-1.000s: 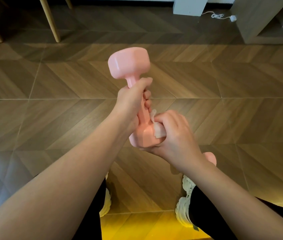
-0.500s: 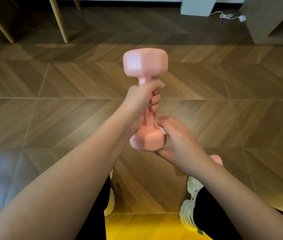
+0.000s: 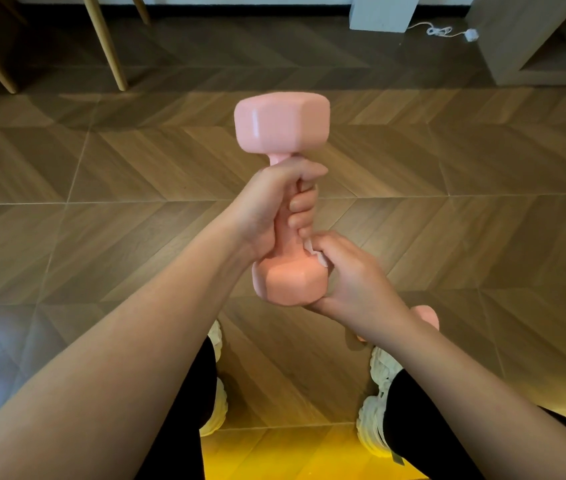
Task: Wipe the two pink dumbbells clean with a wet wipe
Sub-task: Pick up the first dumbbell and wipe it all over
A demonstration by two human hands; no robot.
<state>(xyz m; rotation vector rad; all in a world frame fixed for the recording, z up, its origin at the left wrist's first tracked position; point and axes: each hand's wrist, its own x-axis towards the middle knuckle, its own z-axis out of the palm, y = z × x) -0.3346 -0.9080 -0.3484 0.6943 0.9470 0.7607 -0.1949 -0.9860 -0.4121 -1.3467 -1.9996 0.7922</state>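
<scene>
pink dumbbell (image 3: 281,126) is upright above the floor (image 3: 67,237): left hand (image 3: 267,209) fingers curl round its handle, right hand (image 3: 354,275) fingers pinch the wet wipe (image 3: 313,253) on its lower head. a wet handle could slip down.

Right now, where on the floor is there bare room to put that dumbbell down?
The wide wooden floor left of the raised dumbbell, short of the chair legs, lies bare; so does the stretch to the right, before the cabinet. It is crowded by the feet: the second dumbbell lies near the right shoe.
</scene>
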